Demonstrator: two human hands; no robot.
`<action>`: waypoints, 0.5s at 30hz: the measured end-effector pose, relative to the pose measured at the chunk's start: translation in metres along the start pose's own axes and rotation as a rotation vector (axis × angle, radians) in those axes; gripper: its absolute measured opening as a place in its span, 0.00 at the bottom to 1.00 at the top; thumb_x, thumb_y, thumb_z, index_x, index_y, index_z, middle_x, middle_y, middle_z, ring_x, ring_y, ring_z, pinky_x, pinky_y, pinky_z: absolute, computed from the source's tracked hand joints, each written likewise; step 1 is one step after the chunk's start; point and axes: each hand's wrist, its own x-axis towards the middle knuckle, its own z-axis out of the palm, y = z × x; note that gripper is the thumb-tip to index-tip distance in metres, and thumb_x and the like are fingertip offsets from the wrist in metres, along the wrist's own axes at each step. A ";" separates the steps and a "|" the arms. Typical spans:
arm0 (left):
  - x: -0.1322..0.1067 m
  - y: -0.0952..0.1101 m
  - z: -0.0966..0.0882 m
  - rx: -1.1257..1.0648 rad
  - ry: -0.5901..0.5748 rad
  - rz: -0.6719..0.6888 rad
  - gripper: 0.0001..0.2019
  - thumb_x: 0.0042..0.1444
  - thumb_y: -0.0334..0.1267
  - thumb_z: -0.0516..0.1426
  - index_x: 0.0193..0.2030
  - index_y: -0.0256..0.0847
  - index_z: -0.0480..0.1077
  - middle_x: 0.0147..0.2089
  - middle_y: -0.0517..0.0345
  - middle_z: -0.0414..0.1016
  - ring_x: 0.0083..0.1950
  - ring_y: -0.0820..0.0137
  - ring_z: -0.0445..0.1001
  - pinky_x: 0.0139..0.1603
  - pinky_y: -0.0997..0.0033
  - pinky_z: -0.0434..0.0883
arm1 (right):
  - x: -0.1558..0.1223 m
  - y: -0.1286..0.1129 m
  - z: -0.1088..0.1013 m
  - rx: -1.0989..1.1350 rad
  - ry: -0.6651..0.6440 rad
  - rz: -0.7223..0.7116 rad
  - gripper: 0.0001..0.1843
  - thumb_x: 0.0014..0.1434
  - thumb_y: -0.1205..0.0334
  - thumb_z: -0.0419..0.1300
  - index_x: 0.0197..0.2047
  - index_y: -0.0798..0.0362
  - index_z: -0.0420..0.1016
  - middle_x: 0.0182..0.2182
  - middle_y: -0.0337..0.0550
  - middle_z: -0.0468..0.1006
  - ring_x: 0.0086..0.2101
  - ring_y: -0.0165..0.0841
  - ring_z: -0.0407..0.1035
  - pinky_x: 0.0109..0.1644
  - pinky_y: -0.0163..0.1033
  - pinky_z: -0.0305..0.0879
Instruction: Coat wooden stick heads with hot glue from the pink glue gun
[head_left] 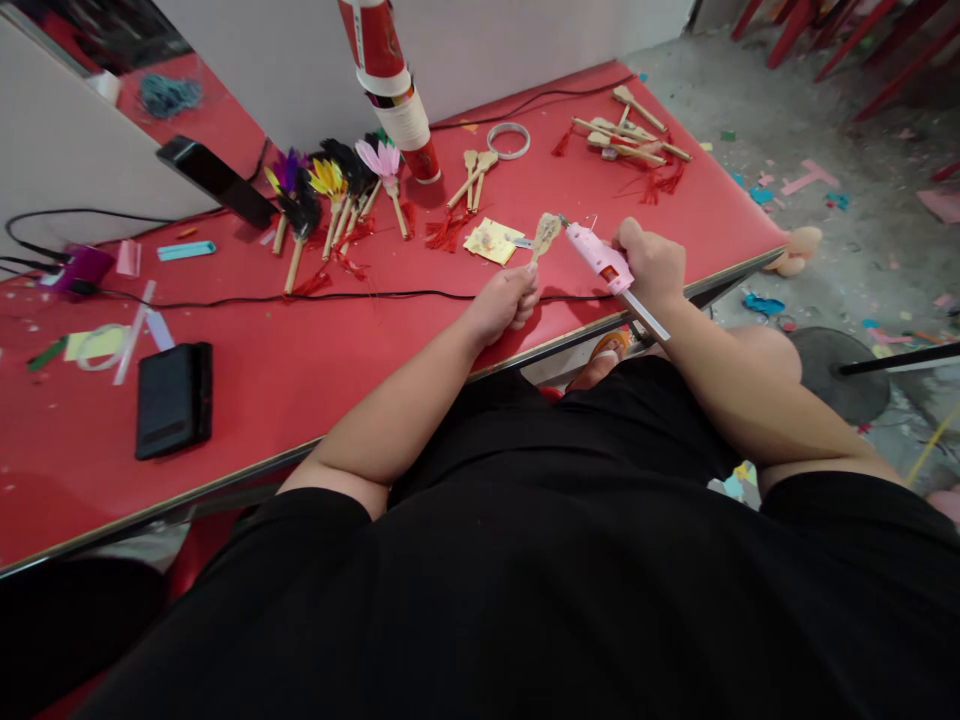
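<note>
Stick (543, 240) between left fingers (520, 287), beside glue-gun (600, 258)

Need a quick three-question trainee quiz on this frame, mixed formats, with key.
1. True or false: the right hand holds a pink glue gun.
2. The left hand grips: A) scissors, B) a wooden stick, C) a cup.
3. Fill in: the black case lies on a ___ table.
Key: 1 true; 2 B; 3 red.
</note>
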 end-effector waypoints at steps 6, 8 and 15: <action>0.000 -0.001 -0.001 -0.045 -0.005 -0.020 0.26 0.82 0.51 0.64 0.37 0.47 0.54 0.26 0.74 0.50 0.20 0.82 0.44 0.22 0.84 0.40 | -0.002 -0.002 -0.003 0.016 -0.004 -0.018 0.17 0.84 0.48 0.55 0.51 0.46 0.82 0.33 0.44 0.83 0.37 0.41 0.75 0.40 0.43 0.50; 0.001 -0.002 -0.002 -0.035 -0.009 -0.011 0.26 0.83 0.51 0.63 0.37 0.47 0.54 0.25 0.73 0.50 0.20 0.82 0.44 0.22 0.84 0.41 | -0.002 -0.003 -0.003 0.020 0.005 -0.027 0.18 0.85 0.48 0.54 0.50 0.46 0.82 0.33 0.44 0.83 0.36 0.41 0.75 0.40 0.43 0.50; 0.002 -0.003 -0.002 -0.004 -0.007 0.007 0.27 0.83 0.52 0.64 0.36 0.47 0.55 0.25 0.73 0.51 0.20 0.81 0.44 0.22 0.83 0.41 | -0.004 -0.009 -0.007 -0.021 0.034 -0.022 0.17 0.84 0.49 0.54 0.49 0.46 0.81 0.34 0.45 0.84 0.36 0.41 0.74 0.38 0.44 0.48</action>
